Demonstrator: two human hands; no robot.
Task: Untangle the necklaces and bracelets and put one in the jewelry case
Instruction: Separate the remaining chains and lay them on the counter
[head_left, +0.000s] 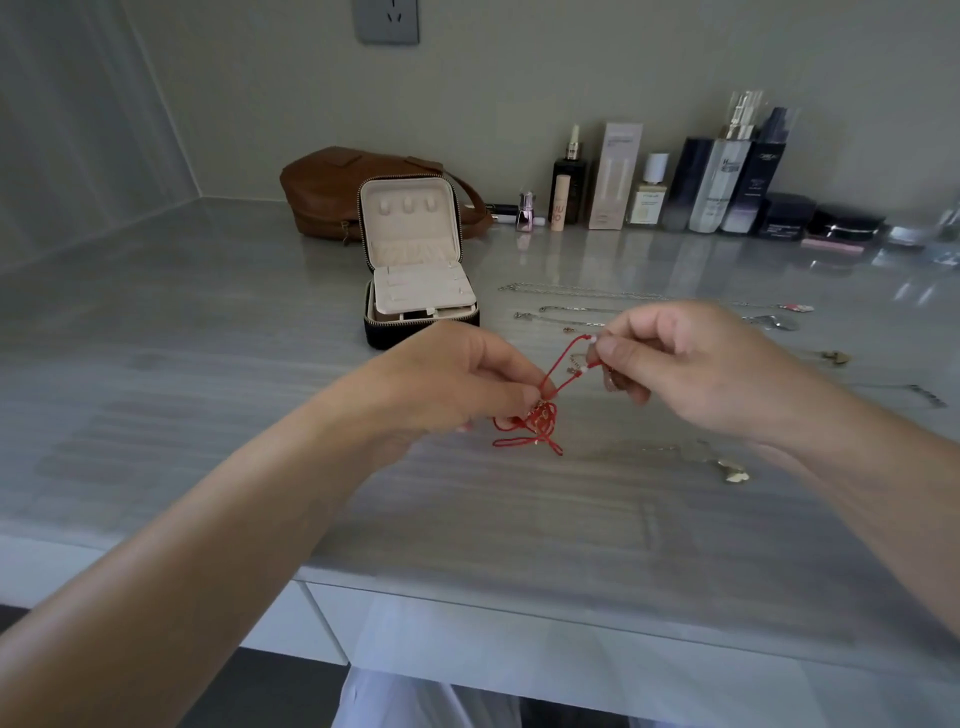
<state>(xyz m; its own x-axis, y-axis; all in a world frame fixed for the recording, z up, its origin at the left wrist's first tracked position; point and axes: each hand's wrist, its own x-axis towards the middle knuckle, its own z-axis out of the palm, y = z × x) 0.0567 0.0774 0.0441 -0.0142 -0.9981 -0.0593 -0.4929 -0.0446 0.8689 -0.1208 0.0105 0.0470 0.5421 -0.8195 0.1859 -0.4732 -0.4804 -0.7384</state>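
The left hand (467, 384) pinches the knotted mass of a red cord bracelet with small white beads (540, 415) between thumb and fingertips, its other fingers curled loosely. The right hand (691, 369) pinches a loop of the same cord near a white bead, drawn up and to the right, so two strands run taut between the hands. The tangle hangs just above the glossy grey table (208, 364), with loose ends trailing below it.

The cord looks light, limp and soft. It will probably tighten if tugged hard, so the best hold is likely close to the knot, easing out one loop at a time. A fine gold charm seems caught inside, though it is too small to be sure.

The open black zip jewelry case with cream lining (415, 291) stands beyond the left hand. Thin silver chains (571, 291) lie straightened beyond the right hand, and a gold pendant necklace (727, 470) lies nearer.
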